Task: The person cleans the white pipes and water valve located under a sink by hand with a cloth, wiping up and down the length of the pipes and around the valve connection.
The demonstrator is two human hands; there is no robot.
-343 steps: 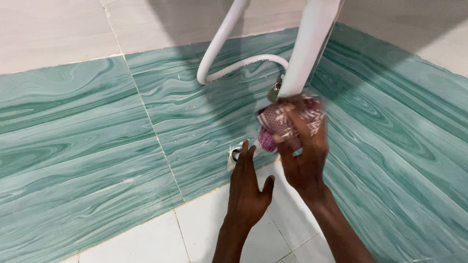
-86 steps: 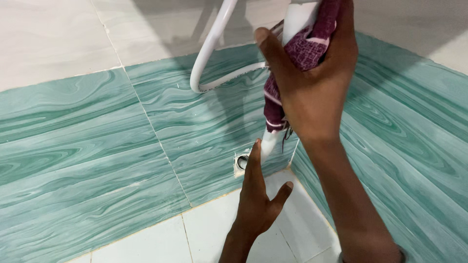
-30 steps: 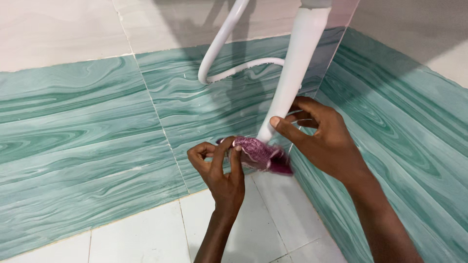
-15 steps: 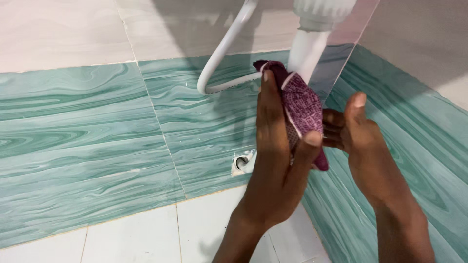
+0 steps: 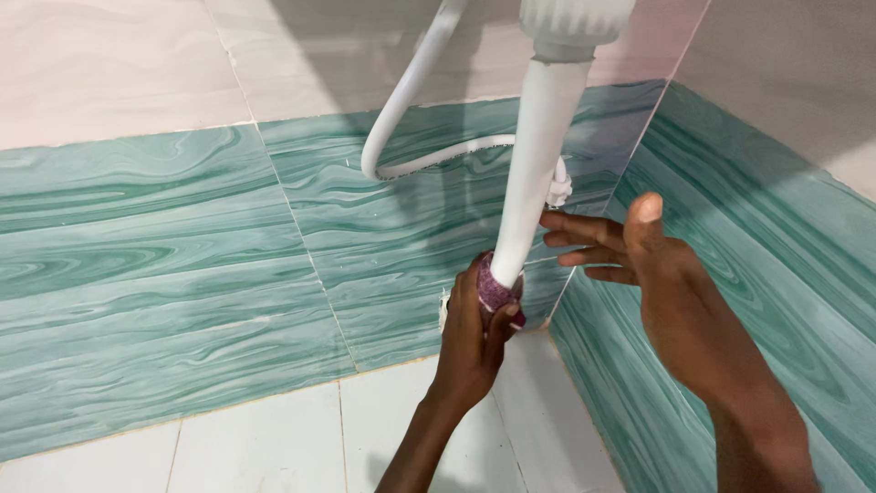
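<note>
My left hand grips a maroon patterned cloth, wrapped around the lower end of a white drain pipe close to where it enters the green tiled wall. My right hand hovers open to the right of the pipe, fingers spread and pointing at it, not touching it. The pipe rises to a ribbed white fitting at the top edge of the view.
A thin white hose loops along the wall behind the pipe. Green marbled wall tiles meet in a corner at the right. White floor tiles lie below.
My left hand has slid the cloth from high on the pipe down to its lower end. My right hand stays open beside the pipe.
</note>
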